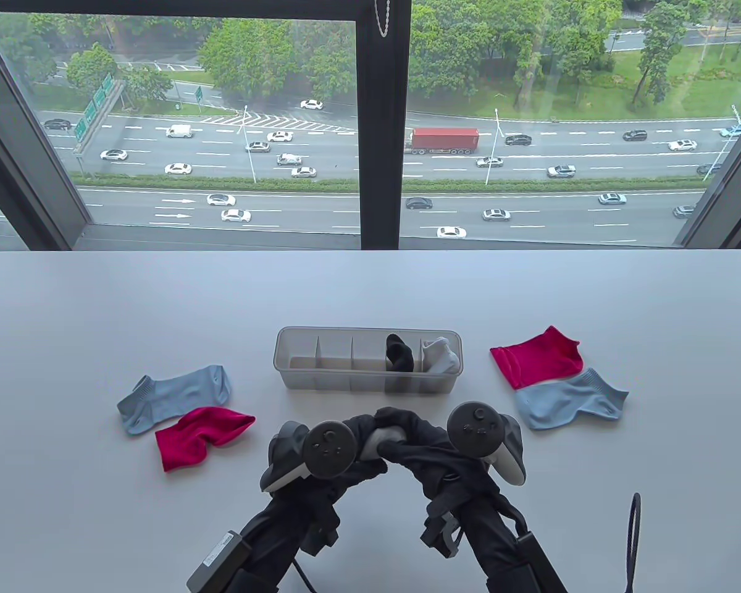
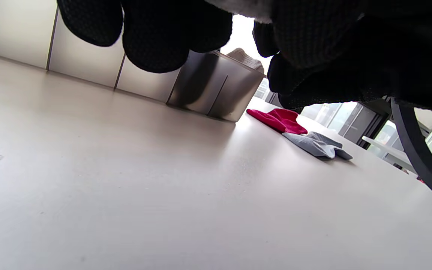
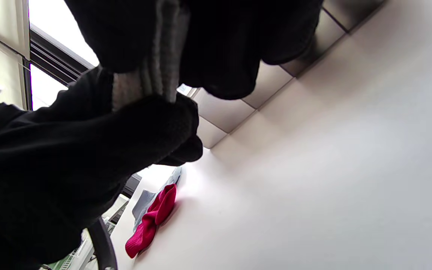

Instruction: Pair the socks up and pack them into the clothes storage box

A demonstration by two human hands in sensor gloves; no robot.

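Both gloved hands meet just in front of the clear storage box (image 1: 296, 378). My left hand (image 1: 359, 437) and right hand (image 1: 415, 432) together grip a rolled pale grey sock bundle (image 1: 388, 440), seen folded between the fingers in the right wrist view (image 3: 159, 71). Inside the box, a black sock bundle (image 1: 399, 353) fills the fourth compartment and a pale grey one (image 1: 440, 356) the fifth. A light blue sock (image 1: 173, 395) and a red sock (image 1: 200, 435) lie on the left. Another red sock (image 1: 537, 358) and light blue sock (image 1: 568, 400) lie on the right.
The white table (image 1: 99, 309) ends at a window at the back. The three left compartments of the box hold nothing. A dark cable loop (image 1: 635, 537) hangs at the lower right by my right arm.
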